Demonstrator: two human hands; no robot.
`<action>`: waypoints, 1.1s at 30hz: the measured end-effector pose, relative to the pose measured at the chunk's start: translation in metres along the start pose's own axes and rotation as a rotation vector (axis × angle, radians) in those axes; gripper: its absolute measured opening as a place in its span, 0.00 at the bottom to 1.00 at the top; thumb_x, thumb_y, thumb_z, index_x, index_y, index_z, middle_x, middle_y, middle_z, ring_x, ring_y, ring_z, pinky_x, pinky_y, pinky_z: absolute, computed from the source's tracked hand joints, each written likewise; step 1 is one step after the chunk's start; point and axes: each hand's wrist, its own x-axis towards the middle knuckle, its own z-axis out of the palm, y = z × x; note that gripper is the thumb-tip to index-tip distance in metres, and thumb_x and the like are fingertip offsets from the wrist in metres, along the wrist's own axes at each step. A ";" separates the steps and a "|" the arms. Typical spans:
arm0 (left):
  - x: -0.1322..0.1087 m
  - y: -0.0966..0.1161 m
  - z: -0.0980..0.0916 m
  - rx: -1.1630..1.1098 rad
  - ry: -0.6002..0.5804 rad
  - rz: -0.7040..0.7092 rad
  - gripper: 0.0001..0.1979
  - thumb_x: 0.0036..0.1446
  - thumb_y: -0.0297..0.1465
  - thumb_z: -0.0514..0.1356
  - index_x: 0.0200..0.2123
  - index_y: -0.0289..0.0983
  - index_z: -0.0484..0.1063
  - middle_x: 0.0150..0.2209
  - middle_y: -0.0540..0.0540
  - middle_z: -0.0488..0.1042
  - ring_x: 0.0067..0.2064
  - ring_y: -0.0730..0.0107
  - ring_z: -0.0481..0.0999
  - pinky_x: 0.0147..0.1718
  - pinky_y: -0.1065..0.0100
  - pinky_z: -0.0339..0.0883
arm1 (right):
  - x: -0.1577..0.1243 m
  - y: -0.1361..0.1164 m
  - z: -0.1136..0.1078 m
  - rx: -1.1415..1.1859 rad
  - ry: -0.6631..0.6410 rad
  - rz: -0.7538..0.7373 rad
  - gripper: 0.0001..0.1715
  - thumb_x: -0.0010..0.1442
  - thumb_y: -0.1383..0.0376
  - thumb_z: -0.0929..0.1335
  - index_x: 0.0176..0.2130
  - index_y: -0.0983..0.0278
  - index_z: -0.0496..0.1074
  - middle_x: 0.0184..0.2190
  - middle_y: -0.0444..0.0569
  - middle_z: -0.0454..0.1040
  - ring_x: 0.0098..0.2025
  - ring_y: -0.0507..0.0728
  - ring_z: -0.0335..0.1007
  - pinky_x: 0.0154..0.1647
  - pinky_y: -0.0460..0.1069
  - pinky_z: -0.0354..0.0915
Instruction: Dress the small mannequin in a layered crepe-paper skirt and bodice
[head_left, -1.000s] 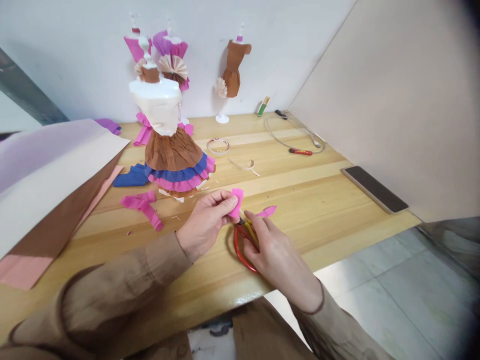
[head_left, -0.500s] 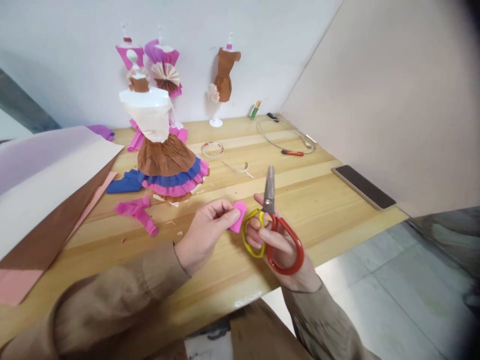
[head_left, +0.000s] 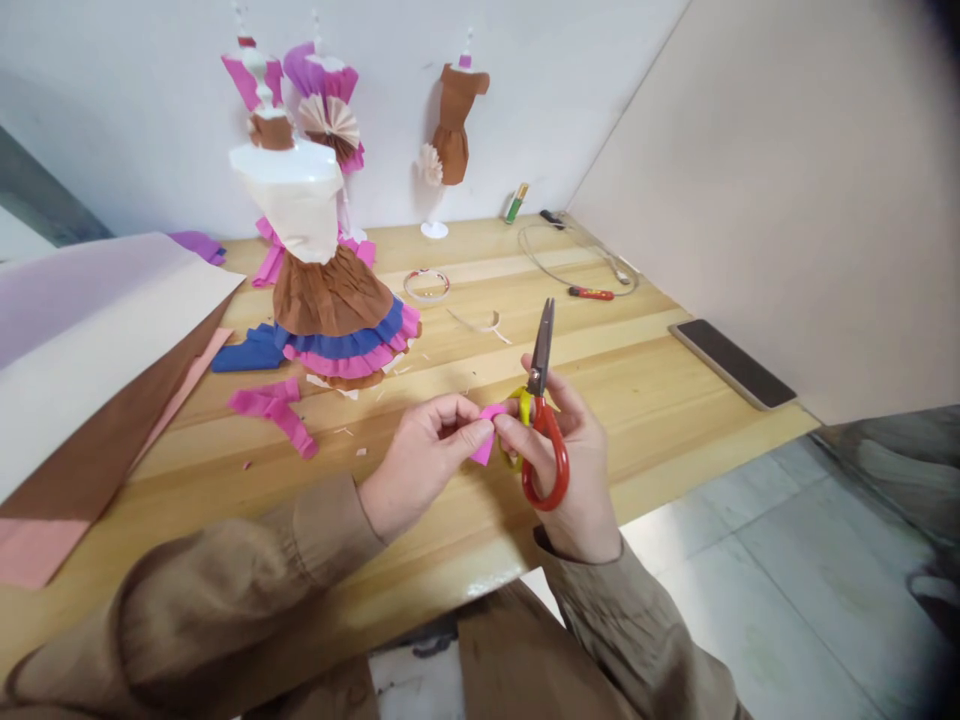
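Between thumb and fingers my left hand [head_left: 427, 455] pinches a small piece of pink crepe paper [head_left: 484, 450]. My right hand [head_left: 577, 460] is closed around scissors [head_left: 551, 450] with one red and one yellow handle loop; the blades point up and away, nearly together. Its thumb and a fingertip also meet the upper right edge of the pink piece. Beyond my left hand stands a dress form [head_left: 296, 200] with a white top and a layered brown, blue and pink skirt [head_left: 334, 300]. Pink strips [head_left: 277, 415] lie to its front left.
Large paper sheets [head_left: 112, 330] cover the table's left side, with a folded blue piece [head_left: 247, 350] beside them. More dressed forms [head_left: 454, 125] stand by the wall. A tape roll [head_left: 426, 285], a red-handled cutter [head_left: 590, 293], a cable [head_left: 540, 265], a glue stick [head_left: 516, 203] and a phone [head_left: 731, 362] lie farther back and right.
My right hand has moved left with the scissors, and its thumb and fingertip now touch the pink paper. The scissor blades have turned slightly. The view has shifted a little.
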 end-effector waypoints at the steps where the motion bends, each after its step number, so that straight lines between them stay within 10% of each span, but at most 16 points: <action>1: 0.000 0.000 0.000 0.011 0.003 -0.002 0.13 0.53 0.36 0.65 0.25 0.34 0.69 0.21 0.53 0.69 0.26 0.77 0.67 0.30 0.72 0.62 | 0.000 0.000 0.000 -0.005 0.001 0.000 0.40 0.44 0.66 0.79 0.55 0.58 0.69 0.27 0.39 0.73 0.22 0.47 0.63 0.21 0.44 0.60; 26: 0.007 0.021 -0.013 0.344 -0.078 -0.058 0.04 0.48 0.25 0.63 0.23 0.33 0.75 0.24 0.49 0.76 0.28 0.74 0.73 0.33 0.71 0.66 | -0.001 -0.011 -0.001 -0.048 -0.078 0.093 0.33 0.41 0.64 0.79 0.48 0.60 0.74 0.24 0.38 0.73 0.20 0.46 0.60 0.19 0.44 0.58; 33: 0.009 0.018 -0.016 0.077 -0.054 -0.181 0.04 0.45 0.27 0.67 0.24 0.33 0.74 0.22 0.49 0.76 0.26 0.74 0.73 0.32 0.70 0.65 | -0.003 -0.006 -0.003 -0.083 -0.072 0.004 0.30 0.47 0.61 0.78 0.49 0.59 0.71 0.29 0.41 0.72 0.25 0.49 0.63 0.24 0.46 0.62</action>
